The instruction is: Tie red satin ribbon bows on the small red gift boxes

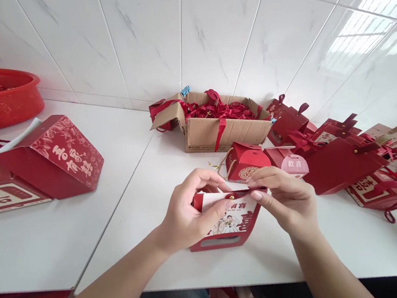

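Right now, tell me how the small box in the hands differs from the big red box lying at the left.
The small box is held by the left hand and right hand; the big red box lies untouched. The small box shows a cartoon couple on white; the big red box shows white characters over a floral print. The small box is much smaller. Both are red gift boxes on the white table.

Bright, even daylight; window glare on the wall tiles (361, 39) upper right; soft shadows, edges bowed by the wide lens.
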Tool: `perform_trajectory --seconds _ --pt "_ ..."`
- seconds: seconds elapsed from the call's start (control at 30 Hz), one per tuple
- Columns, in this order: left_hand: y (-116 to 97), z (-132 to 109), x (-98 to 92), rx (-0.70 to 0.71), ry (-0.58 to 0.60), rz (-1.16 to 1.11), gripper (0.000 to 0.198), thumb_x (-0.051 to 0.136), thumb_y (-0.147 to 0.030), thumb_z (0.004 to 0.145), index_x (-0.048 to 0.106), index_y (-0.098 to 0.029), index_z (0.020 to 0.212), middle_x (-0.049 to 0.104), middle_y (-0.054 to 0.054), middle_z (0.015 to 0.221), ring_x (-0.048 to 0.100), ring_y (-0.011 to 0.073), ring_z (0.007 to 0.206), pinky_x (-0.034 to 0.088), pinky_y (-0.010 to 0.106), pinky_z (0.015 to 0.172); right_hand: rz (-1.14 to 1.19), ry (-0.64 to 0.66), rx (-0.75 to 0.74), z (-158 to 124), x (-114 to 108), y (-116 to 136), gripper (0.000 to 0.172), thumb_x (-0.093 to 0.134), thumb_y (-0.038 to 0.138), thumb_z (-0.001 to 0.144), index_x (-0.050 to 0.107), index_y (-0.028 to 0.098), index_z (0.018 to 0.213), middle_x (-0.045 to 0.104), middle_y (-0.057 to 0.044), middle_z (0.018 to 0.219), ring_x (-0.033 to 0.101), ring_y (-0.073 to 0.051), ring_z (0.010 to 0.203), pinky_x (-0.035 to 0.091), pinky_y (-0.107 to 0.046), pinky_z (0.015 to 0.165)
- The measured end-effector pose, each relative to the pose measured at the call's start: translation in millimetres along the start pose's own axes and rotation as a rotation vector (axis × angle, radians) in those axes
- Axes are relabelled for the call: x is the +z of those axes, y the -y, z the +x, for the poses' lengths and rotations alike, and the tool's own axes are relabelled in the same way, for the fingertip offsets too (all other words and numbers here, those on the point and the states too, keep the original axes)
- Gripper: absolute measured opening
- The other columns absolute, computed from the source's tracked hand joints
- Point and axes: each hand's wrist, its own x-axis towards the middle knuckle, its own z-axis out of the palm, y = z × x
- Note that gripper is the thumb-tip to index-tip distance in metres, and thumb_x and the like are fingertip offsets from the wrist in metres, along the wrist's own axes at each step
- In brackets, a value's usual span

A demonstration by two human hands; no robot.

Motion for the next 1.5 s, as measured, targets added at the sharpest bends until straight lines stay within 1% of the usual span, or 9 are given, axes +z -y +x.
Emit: perform_trajectory --seconds 0.27,0.47,0.7,0.8,0.9,1.07,1.17,1.37,1.5 --pt "-1.3 -0.2 1.3 0.012 0.014 0.037 0.025 0.069 -0.012 0.078 0.055 -0.019 0.096 0.067 0.003 0.088 0.065 0.0128 0.078 0.057 0.027 0.075 -0.045 -0.01 0.006 13.2 6.6 15.4 0.012 0.069 0.011 0.079 0.07 0.022 0.084 0.069 -0.004 0.079 0.064 -0.019 0.077 0.053 -0.033 0.066" --pt "-2.7 -1.4 0.4 -0.017 0.035 0.064 0.028 0.069 -0.012 0.078 0.054 -0.021 0.1 0.066 0.0 0.089 0.065 0.0114 0.081 0.056 0.023 0.075 -0.113 0.083 -0.061 30.1 13.0 31.6 0.008 0.067 0.013 0.081 0.068 0.02 0.084 0.068 -0.004 0.078 0.063 -0.016 0.071 0.052 -0.03 0.061" --pt "-2.6 0.3 0.0 -0.026 0.028 0.053 0.028 0.068 -0.015 0.078 0.052 -0.021 0.099 0.064 -0.001 0.082 0.065 0.0124 0.072 0.056 0.023 0.064 -0.172 0.152 -0.134 40.9 24.3 39.5 0.011 0.063 0.013 0.084 0.073 0.019 0.086 0.068 -0.004 0.077 0.063 -0.014 0.066 0.053 -0.027 0.056" --pt "-2.0 0.2 0.2 -0.023 0.031 0.026 0.03 0.068 -0.015 0.079 0.051 -0.021 0.103 0.066 0.0 0.085 0.066 0.0127 0.074 0.057 0.023 0.065 -0.177 0.127 -0.123 39.4 26.7 37.7 0.013 0.063 0.014 0.084 0.075 0.019 0.087 0.068 -0.004 0.075 0.062 -0.013 0.063 0.052 -0.025 0.054" --pt "-1.1 -0.9 0.7 -0.044 0.036 0.032 0.031 0.068 -0.015 0.08 0.051 -0.022 0.105 0.067 0.001 0.089 0.067 0.0135 0.081 0.057 0.024 0.072 -0.124 0.056 -0.074 35.8 25.0 35.7 0.012 0.068 0.014 0.082 0.075 0.019 0.089 0.068 -0.003 0.072 0.062 -0.011 0.062 0.051 -0.024 0.053" --pt "0.1 -2.3 0.7 -0.062 0.034 0.06 0.029 0.068 -0.016 0.081 0.051 -0.022 0.104 0.066 -0.001 0.082 0.067 0.0127 0.079 0.056 0.024 0.072 -0.082 -0.018 -0.107 30.7 22.0 32.9 0.014 0.071 0.01 0.078 0.076 0.018 0.089 0.068 -0.002 0.068 0.06 -0.012 0.058 0.05 -0.024 0.052" --pt "0.4 -2.5 0.4 -0.048 0.016 0.092 0.029 0.069 -0.017 0.08 0.052 -0.022 0.102 0.065 -0.002 0.08 0.066 0.0117 0.075 0.056 0.023 0.07 -0.058 -0.018 -0.119 28.1 21.5 28.9 0.015 0.069 0.013 0.081 0.076 0.02 0.091 0.069 -0.003 0.071 0.062 -0.013 0.061 0.051 -0.027 0.054" --pt "-0.1 -2.9 1.1 -0.055 0.015 0.11 0.025 0.069 -0.017 0.079 0.053 -0.021 0.099 0.065 -0.001 0.078 0.065 0.012 0.074 0.056 0.023 0.068 0.006 0.006 -0.044 21.9 18.2 21.3 0.016 0.064 0.015 0.085 0.073 0.022 0.096 0.071 -0.002 0.075 0.063 -0.014 0.068 0.051 -0.028 0.061" --pt "-1.9 -2.6 1.5 -0.113 0.002 0.107 0.024 0.07 -0.017 0.079 0.054 -0.021 0.097 0.064 -0.001 0.08 0.064 0.0115 0.075 0.056 0.022 0.068 0.005 0.083 0.087 18.8 14.1 20.3 0.024 0.069 0.018 0.081 0.067 0.022 0.105 0.069 -0.003 0.087 0.063 -0.016 0.081 0.052 -0.031 0.073"
